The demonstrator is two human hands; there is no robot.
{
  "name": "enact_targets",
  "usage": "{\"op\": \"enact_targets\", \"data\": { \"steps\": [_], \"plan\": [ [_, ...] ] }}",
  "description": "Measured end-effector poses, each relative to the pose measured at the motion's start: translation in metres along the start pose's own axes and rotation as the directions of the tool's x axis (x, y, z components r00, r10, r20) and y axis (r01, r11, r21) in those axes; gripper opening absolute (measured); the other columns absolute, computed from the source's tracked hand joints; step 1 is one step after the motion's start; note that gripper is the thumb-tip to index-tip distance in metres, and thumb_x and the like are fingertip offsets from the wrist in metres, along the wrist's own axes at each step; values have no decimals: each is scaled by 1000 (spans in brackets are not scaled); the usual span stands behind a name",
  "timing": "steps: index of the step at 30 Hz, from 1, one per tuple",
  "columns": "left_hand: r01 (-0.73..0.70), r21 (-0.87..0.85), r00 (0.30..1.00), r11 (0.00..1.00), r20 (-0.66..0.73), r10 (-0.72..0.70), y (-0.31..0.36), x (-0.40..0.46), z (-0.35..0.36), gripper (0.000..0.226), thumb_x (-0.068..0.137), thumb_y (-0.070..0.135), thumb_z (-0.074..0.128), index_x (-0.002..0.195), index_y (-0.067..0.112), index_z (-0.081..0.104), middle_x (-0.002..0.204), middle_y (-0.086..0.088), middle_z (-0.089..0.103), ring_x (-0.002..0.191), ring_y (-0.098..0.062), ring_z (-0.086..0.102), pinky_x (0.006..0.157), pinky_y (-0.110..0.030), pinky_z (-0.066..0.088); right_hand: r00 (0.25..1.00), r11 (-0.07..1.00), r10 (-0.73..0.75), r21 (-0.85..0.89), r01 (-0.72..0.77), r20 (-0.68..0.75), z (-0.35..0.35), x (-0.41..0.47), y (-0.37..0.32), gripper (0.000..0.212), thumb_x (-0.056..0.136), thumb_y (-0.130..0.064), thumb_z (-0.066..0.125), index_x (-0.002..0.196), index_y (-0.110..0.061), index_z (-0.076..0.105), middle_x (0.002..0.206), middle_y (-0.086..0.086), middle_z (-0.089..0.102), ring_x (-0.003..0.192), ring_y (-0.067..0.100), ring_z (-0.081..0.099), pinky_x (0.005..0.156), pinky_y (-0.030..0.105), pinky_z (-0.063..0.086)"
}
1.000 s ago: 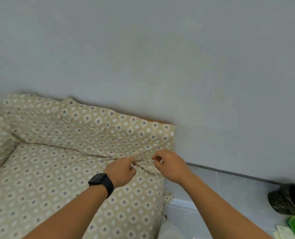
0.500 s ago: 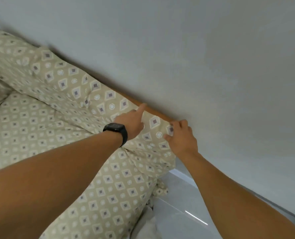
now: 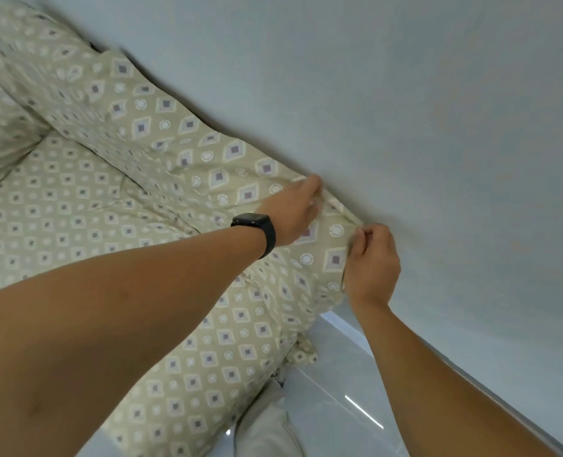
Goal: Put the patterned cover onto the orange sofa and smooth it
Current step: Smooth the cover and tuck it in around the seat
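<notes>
Both forearms are bare, with no sleeves in view. The left hand [image 3: 291, 212] has a black smartwatch [image 3: 255, 229] at the wrist: a rounded-rectangle case with a dark glossy face and a plain black band wrapping round toward 5 o'clock. The right hand [image 3: 372, 263] wears nothing, no ring or band. At 6 o'clock, light grey trouser fabric [image 3: 267, 427] covers a leg.

Head view, tilted, close above sofa back [image 3: 174, 150]
</notes>
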State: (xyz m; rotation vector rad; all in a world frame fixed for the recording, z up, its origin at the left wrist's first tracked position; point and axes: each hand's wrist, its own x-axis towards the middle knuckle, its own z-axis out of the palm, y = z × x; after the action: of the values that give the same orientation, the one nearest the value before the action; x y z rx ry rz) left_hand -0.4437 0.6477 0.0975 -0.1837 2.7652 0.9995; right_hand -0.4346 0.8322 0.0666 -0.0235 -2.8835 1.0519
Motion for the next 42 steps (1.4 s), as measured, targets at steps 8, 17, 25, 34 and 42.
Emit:
{"op": "enact_targets", "data": {
  "steps": [8,17,25,34,42],
  "plan": [
    [-132,373,975,918,214,53,-37,-2,43,58,100,44,43,153,35,23,163,5,18,154,-23,2,123,-51,10,875,980,40,-188,59,482,25,-10,29,69,99,-54,39,156,-20,19,160,3,18,149,27,11,117,49,29],
    [230,382,960,895,-240,-144,-29,-11,9,36,94,22,52,131,20,50,132,-3,48,116,-29,48,84,-42,48,909,929,358,19,-370,212,0,-5,24,27,97,-31,59,116,-14,53,122,8,54,102,31,57,73,34,41],
    [476,273,879,836,-128,-459,-40,7,-3,15,96,12,54,111,8,56,117,-15,56,100,-34,56,86,-46,52,854,903,424,-62,-426,301,-8,24,23,15,100,-13,47,104,-6,60,101,12,64,102,34,61,73,30,40],
    [133,300,991,944,-63,-120,-23,24,14,17,99,17,46,112,11,56,118,-9,53,105,-29,48,88,-40,45,776,755,615,181,-630,139,-1,17,17,24,100,-14,47,119,-2,56,129,18,51,108,38,58,77,30,38],
    [76,279,993,957,-112,-46,-64,4,-9,45,94,23,49,138,18,50,146,-1,43,137,-23,33,110,-40,39,855,907,-261,-190,376,448,49,-11,-37,50,97,-38,38,141,-19,49,150,6,42,139,29,36,117,46,28]
  ]
}}
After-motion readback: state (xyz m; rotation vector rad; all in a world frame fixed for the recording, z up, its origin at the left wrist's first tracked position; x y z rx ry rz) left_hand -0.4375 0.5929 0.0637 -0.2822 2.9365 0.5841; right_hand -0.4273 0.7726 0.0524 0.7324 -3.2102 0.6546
